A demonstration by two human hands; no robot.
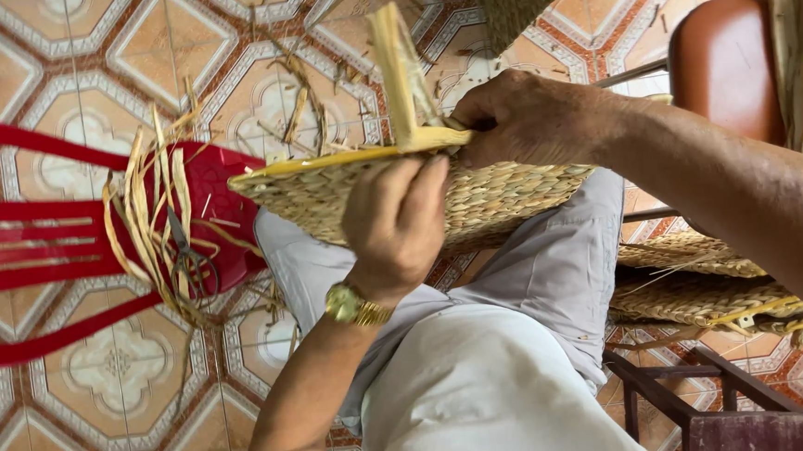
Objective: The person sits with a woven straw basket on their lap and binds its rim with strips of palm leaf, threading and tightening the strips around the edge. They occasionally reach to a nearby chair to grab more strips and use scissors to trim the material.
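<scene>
Grey-trousered lap (485, 378) beneath woven basket (483, 197), red chair (223, 185) beside.

— What's under everything?

— A patterned tile floor (103, 364). Left of the left hand (397, 221) stands a red plastic chair (41, 248), with loose straw (146, 222) and scissors (185, 257) on its seat.

— Anything on the tiles themselves?

— Straw scraps (301, 97) lie above that hand. Below the right hand (529, 115), woven pieces (703, 291) are stacked on a dark wooden frame (700, 398).
</scene>
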